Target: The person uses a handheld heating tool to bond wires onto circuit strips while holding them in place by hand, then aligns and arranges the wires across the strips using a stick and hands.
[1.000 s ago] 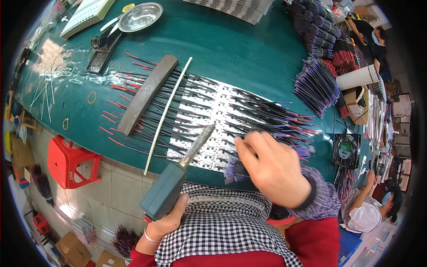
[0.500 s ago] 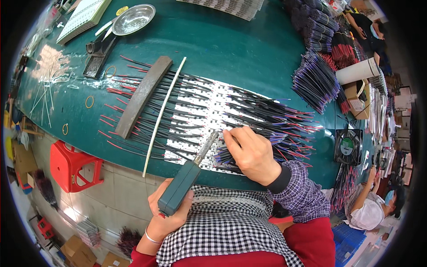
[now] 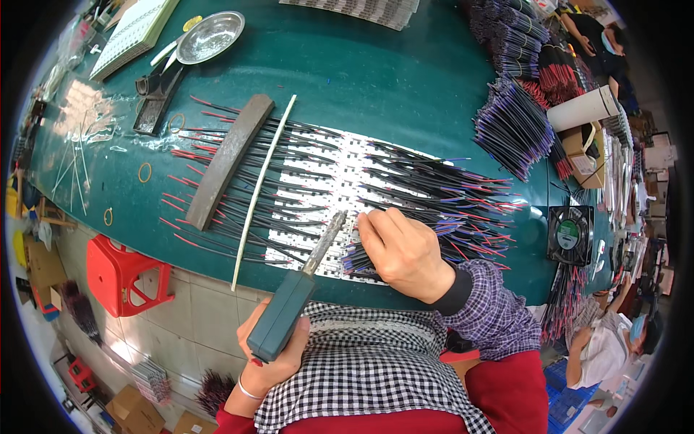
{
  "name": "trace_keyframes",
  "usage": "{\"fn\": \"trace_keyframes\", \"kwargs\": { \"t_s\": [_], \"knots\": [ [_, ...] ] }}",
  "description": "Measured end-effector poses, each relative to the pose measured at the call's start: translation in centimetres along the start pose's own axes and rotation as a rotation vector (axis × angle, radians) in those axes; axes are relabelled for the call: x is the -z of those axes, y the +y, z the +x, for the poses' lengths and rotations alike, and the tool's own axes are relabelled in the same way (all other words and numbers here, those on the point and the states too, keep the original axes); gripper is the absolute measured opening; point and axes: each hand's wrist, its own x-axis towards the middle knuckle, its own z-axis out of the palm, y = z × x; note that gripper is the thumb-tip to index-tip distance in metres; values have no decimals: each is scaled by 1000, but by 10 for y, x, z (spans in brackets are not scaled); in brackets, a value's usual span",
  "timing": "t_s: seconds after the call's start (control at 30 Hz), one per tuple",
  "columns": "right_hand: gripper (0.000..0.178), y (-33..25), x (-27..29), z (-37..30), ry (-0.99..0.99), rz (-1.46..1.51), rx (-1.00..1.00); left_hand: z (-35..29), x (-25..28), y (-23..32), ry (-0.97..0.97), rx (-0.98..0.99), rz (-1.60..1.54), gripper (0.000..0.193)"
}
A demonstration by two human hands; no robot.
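My left hand point(image 3: 277, 370) is wrapped round the dark green handle of a soldering iron point(image 3: 283, 315). Its metal barrel slants up to the right, with the tip over the white circuit boards point(image 3: 350, 170) just left of my right fingertips. My right hand point(image 3: 406, 253) is closed in a pinch at the boards' middle strip; what sits between the fingertips is hidden. Black wires point(image 3: 412, 171) with red and blue ends fan out to the right, partly under this hand. More wires run left beneath a dark flat bar point(image 3: 231, 163) and a thin pale stick point(image 3: 264, 192).
A metal dish point(image 3: 211, 37) and a dark holder point(image 3: 155, 101) stand at the back left, near rubber bands point(image 3: 144, 172). Wire bundles point(image 3: 513, 126), a white roll point(image 3: 582, 108) and a small fan point(image 3: 570, 235) are on the right. A red stool point(image 3: 119, 275) stands left; two people are at right.
My left hand has drawn the soldering iron slightly left and toward me, so its tip is farther from my right fingertips. My right hand keeps its pinch at nearly the same place.
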Motion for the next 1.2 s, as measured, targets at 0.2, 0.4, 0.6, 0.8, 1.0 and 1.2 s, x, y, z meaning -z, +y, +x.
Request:
{"fn": "trace_keyframes", "kwargs": {
  "t_s": [0.2,0.4,0.6,0.8,1.0,1.2],
  "knots": [
    [22,2,-3,3,54,-51,44,0,-2,-8,77,-120,-20,26],
    [27,3,3,0,12,1,10,4,0,1,139,-155,-45,27],
    [39,2,7,-12,-2,156,-18,-4,2,-1,173,-65,-10,14],
    [45,3,4,-15,-56,131,62,-11,-3,-4,243,-83,20,11],
    [39,-2,12,-16,-134,-16,153,-11,-1,-4,265,-105,10,11],
    [37,0,13,-11,-59,70,62,-10,0,-7,229,-179,-9,16]
  ]
}}
